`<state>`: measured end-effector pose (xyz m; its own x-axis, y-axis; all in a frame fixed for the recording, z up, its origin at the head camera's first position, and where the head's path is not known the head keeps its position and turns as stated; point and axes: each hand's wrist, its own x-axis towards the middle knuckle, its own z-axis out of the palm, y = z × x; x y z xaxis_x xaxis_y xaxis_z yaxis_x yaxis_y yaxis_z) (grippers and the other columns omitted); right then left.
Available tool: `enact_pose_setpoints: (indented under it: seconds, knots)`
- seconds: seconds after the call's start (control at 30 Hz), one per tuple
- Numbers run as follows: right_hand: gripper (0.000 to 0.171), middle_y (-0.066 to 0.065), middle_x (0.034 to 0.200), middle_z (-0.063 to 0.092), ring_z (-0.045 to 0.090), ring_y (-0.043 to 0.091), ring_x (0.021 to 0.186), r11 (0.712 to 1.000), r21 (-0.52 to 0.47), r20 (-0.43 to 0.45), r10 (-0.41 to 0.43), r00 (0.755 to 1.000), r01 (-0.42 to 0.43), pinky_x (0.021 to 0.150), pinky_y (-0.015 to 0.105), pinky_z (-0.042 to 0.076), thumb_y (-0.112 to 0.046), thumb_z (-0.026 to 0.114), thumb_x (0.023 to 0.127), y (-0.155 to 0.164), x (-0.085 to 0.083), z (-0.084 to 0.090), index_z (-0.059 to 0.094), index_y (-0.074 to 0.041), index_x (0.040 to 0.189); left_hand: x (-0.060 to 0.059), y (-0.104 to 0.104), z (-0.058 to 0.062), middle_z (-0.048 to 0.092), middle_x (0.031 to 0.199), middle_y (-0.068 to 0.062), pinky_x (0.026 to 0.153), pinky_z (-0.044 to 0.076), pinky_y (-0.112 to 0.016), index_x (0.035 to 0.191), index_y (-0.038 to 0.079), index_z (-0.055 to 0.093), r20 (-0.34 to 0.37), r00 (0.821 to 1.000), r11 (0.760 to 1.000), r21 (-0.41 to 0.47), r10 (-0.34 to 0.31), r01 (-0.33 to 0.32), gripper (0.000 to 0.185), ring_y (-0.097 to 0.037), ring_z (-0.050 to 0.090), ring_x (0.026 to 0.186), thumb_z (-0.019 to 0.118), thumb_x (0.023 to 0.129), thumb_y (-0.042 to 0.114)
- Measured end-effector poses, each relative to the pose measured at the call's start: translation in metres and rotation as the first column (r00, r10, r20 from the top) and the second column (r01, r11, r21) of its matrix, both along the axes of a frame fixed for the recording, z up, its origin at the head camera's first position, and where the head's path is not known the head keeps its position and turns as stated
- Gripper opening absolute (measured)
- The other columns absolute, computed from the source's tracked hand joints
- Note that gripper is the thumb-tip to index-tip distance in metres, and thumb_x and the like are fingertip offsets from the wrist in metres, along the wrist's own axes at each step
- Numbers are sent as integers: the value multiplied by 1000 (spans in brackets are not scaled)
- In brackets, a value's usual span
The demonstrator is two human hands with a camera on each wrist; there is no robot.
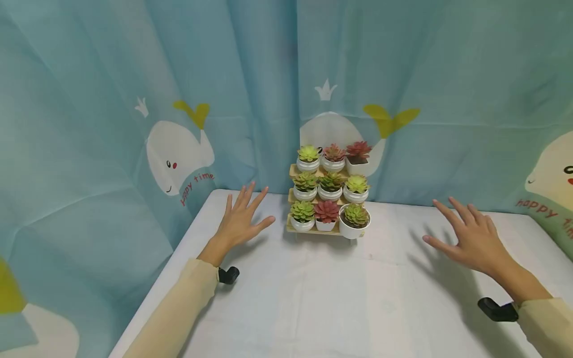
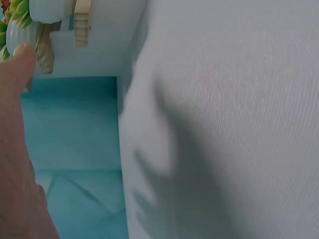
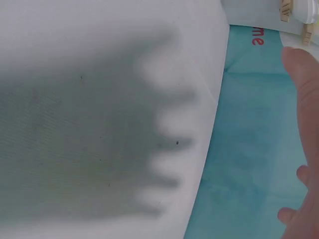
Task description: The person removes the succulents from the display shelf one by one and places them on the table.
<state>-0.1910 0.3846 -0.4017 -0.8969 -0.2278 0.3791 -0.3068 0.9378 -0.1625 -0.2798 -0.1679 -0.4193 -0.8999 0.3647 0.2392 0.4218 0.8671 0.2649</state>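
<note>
Nine small potted succulents sit in three rows on a stepped wooden stand (image 1: 313,229) at the centre of the frame, at the back edge of a table covered in white cloth (image 1: 335,298); every white pot is in its place and none has been lifted. In the front row stand a green succulent (image 1: 302,211), a red succulent (image 1: 327,211) and, at the right end, a larger round white pot (image 1: 354,226) that overhangs the lowest step. The person's left hand (image 1: 241,221) hovers left of the stand with fingers spread and straight, holding nothing; the right hand (image 1: 472,238) hovers well apart at the right of the frame, likewise spread wide and empty. By the look of it, handling of the plants has not begun. Cream sleeves (image 1: 188,298) run in from the lower corners. Behind hangs a teal curtain printed with white whales (image 1: 179,154).
</note>
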Motion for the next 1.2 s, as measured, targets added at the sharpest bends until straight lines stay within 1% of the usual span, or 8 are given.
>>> enact_pose_setpoints:
  seconds: [0.23,0.4,0.5,0.63,0.73,0.87,1.07,1.2]
  knots:
    - [98,31,163,23,26,66,137,992,-90,-3,94,996,-94,98,88,21,-38,83,85,-2,-5,1,28,-20,164,-2,10,0,2,173,-7,124,3,-67,167,35,11,11,997,996,52,-72,72,92,-37,10,157,60,95,65]
    - [97,30,161,28,27,63,139,977,-164,-1,140,990,-138,97,86,25,-30,87,81,-10,-7,8,34,-21,162,-4,20,1,1,173,-8,121,20,-68,167,33,10,47,991,979,169,-127,118,102,-40,19,155,74,91,55]
    - [97,30,159,31,29,60,140,967,-191,-10,168,986,-167,100,85,25,-28,87,80,-15,-9,9,36,-19,161,-4,27,2,4,172,-14,117,31,-68,168,27,11,84,979,940,306,-186,152,109,-44,28,150,83,88,43]
    - [95,31,157,33,31,58,139,952,-230,-30,202,979,-203,104,83,23,-24,87,81,-25,-11,9,36,-16,161,-3,36,4,9,172,-12,108,47,-63,168,25,10,137,955,861,480,-263,168,117,-41,48,139,90,82,29]
    - [95,29,156,35,33,56,139,942,-263,-19,212,977,-209,101,82,28,-22,87,81,-35,-13,8,36,-17,161,-2,41,4,12,172,-4,102,54,-55,167,27,12,182,940,816,561,-288,141,121,-36,59,130,93,78,23]
    - [93,24,156,39,37,50,139,941,-277,15,206,978,-194,98,79,35,-24,87,84,-50,-14,9,35,-19,161,-1,45,4,13,172,-2,101,56,-51,167,28,14,218,919,766,630,-327,123,121,-31,63,125,94,76,15]
    - [90,20,158,39,46,49,134,937,-304,79,206,975,-174,99,74,43,-31,83,89,-70,-16,13,32,-21,163,-2,51,5,19,170,-9,100,55,-54,166,30,17,221,894,731,665,-389,153,120,-34,63,123,90,77,1]
    - [87,21,157,41,52,50,129,918,-355,108,230,967,-178,98,71,48,-32,80,92,-81,-18,13,31,-21,163,-5,55,4,27,167,-7,97,57,-52,165,28,25,238,898,745,653,-371,135,113,-32,62,123,89,77,-2]
